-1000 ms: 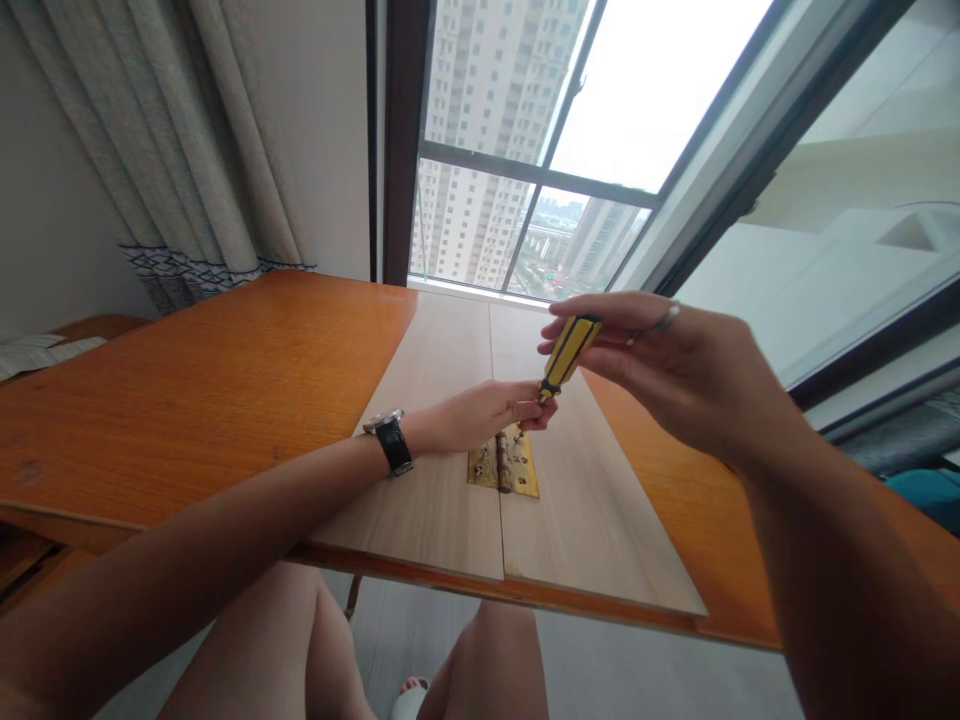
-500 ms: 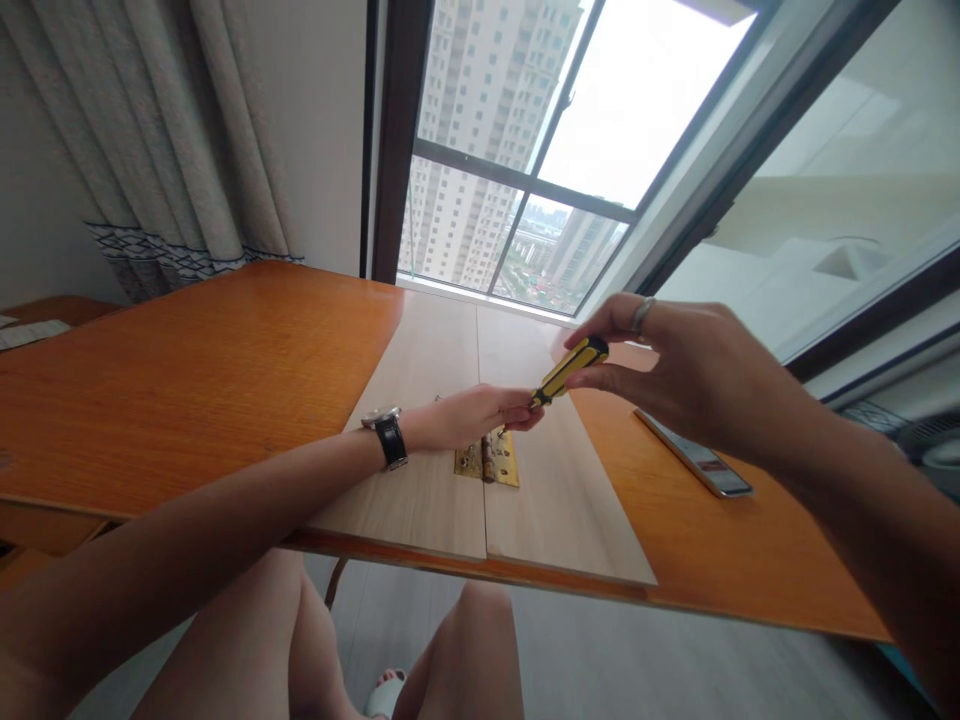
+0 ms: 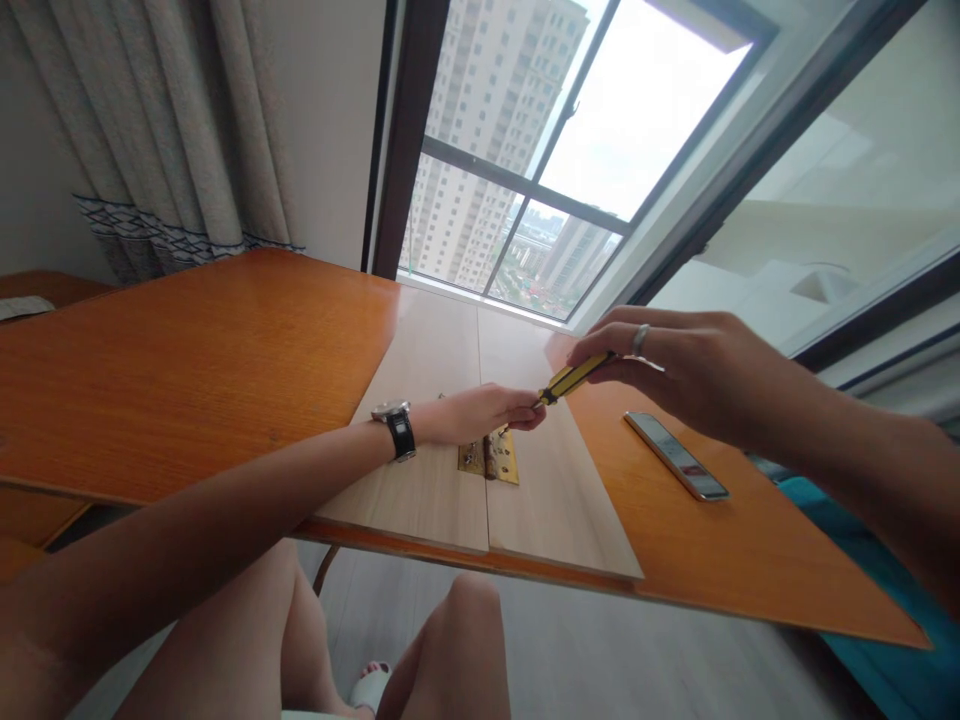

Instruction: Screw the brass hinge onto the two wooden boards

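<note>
A screwdriver (image 3: 564, 383) with a yellow and black handle slants between my two hands over the boards. The fingers of my right hand (image 3: 697, 375) close on the rear of its handle. At the shaft end, my left hand (image 3: 487, 412) pinches with closed fingers; the tip is hidden there. Just below the left hand, a brass-coloured hinge (image 3: 504, 466) lies across the seam of two pale wooden boards, the left board (image 3: 420, 500) and the right board (image 3: 551, 520). Small screws seem to stand at the hinge, partly covered by the left hand.
Both boards lie on an orange-brown wooden table (image 3: 225, 380). A phone (image 3: 676, 456) rests to their right, below my right hand. Beyond the table's far edge is a window (image 3: 525, 185), with a grey curtain (image 3: 172, 130) to the left. My knees are under the near edge.
My right hand's fingers have shifted on the screwdriver handle and now cover more of its end. The screwdriver lies at a flatter slant. My left hand stays nearly in place.
</note>
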